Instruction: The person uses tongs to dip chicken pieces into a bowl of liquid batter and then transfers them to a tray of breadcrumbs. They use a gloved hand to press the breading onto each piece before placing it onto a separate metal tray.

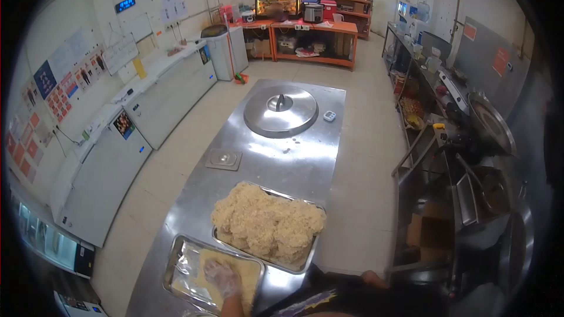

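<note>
My left hand (222, 279), in a clear plastic glove, reaches into a shallow metal tray (169, 265) near the front of the steel table. Its fingers lie flat on a layer of pale yellow crumbs (249, 270) that covers the tray's right part. Bare shiny metal shows on the tray's left side. Right beside it, a second tray (302, 269) bears a high heap of crumb-coated food pieces (267, 223). My right hand (374, 280) is low at the right, beside my dark clothing and away from both trays; its fingers are not clear.
Farther along the steel table (288, 173) are a small metal lid (224, 159), a large round lid (281, 110) and a white timer (329, 116). White chest freezers (170, 94) line the left wall. A cooking counter with pans (490, 123) stands on the right, across the aisle.
</note>
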`<state>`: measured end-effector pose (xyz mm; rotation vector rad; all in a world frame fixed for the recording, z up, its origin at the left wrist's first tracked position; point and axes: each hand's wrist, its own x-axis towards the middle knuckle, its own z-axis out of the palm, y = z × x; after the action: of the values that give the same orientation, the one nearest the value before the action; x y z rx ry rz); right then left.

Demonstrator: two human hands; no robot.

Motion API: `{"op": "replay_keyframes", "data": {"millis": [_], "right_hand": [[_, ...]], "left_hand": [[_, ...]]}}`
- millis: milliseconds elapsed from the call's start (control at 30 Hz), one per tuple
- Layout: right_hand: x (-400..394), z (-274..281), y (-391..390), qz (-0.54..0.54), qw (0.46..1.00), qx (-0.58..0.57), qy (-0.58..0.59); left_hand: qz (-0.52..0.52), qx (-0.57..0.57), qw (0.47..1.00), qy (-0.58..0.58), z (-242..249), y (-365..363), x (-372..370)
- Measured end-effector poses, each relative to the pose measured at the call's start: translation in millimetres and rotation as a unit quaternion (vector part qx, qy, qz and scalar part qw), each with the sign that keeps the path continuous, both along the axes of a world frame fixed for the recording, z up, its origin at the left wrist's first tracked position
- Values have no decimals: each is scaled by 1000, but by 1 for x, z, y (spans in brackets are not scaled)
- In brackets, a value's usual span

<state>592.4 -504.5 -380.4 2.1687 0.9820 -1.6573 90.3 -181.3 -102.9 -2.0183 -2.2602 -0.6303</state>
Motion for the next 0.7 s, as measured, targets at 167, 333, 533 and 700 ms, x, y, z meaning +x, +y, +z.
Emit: {"op": "replay_keyframes", "data": {"millis": [167,333,533,700], "right_hand": [[-7,79,19,278,957,77,-35],[-11,82,18,200,974,90,-61],[-7,88,45,121,987,100,-32],[-19,77,47,157,987,26,-4]], "left_hand": [[28,-65,993,-96,7,17,0],[63,18,997,-47,-3,21,-12],[53,70,985,-145,-82,43,-65],[44,27,998,25,-55,14,-45]]}}
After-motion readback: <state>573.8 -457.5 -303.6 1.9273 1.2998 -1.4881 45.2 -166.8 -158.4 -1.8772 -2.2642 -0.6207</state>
